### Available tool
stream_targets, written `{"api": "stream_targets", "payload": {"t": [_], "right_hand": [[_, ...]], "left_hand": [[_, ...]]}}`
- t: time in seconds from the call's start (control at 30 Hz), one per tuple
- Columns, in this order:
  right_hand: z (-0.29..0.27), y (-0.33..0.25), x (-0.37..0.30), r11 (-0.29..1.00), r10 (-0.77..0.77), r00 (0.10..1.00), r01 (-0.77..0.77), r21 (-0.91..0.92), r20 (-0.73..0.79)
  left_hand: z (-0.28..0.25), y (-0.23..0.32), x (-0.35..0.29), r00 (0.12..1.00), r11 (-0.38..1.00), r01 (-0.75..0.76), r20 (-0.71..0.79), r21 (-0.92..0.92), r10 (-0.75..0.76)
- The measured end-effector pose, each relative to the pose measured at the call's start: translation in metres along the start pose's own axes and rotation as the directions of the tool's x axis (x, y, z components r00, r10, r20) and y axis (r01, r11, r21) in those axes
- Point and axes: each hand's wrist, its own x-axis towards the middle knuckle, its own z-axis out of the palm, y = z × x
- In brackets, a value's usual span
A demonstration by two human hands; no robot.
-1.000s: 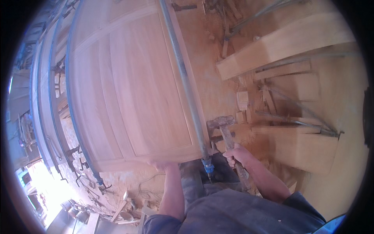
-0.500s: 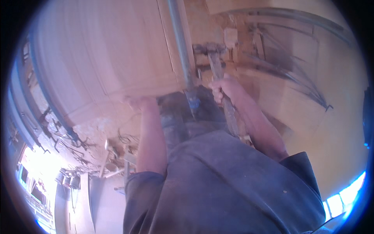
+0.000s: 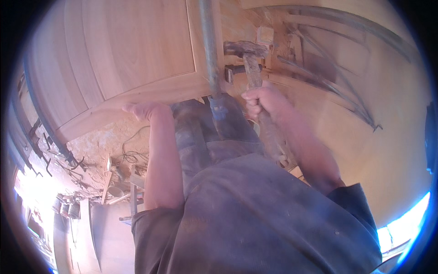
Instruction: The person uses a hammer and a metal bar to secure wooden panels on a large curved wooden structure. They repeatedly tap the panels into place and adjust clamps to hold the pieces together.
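Note:
My right hand (image 3: 264, 102) is wrapped round the wooden handle of a hammer (image 3: 252, 71). The hammer's dark metal head points away from me, beside the right edge of a pale wooden panel (image 3: 141, 43). At the panel's near edge is my left hand (image 3: 146, 111), fingers stretched leftward against the wood and holding nothing that I can see. A long metal bar clamp (image 3: 209, 45) lies along the panel's right side. Its blue end fitting (image 3: 219, 109) sits between my hands, in front of my dark clothing.
More bar clamps (image 3: 50, 123) with crank handles line the panel's left side. A metal frame (image 3: 328, 73) leans at the right. Buckets (image 3: 68, 209), wood offcuts (image 3: 107, 180) and a cable (image 3: 130, 148) lie lower left. A dark metal piece (image 3: 229, 73) sits near the hammer head.
My left hand has shifted left along the panel's near edge. My right hand keeps its hold on the hammer with little movement. The view has shifted slightly.

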Motion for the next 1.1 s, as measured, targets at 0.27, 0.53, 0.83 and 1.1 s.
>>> {"api": "stream_targets", "payload": {"t": [0.27,0.53,0.83,1.1], "right_hand": [[-0.02,0.006,0.0,0.971,-0.135,0.965,0.174,-0.163,0.224],[-0.013,0.02,-0.044,0.955,-0.237,0.961,0.257,-0.148,0.141],[0.04,0.025,-0.06,0.776,-0.292,0.945,0.324,-0.54,0.148],[0.121,0.055,-0.045,0.663,-0.323,0.92,0.386,-0.642,0.22]], "left_hand": [[-0.008,-0.009,0.039,0.999,1.0,-0.012,-0.032,-0.008,0.011],[-0.014,0.022,-0.008,0.999,0.986,0.05,0.019,-0.159,-0.048],[-0.027,0.051,0.047,0.959,0.95,-0.259,0.075,-0.174,0.275],[-0.025,0.066,0.05,0.99,0.968,-0.117,0.055,-0.221,0.132]]}}
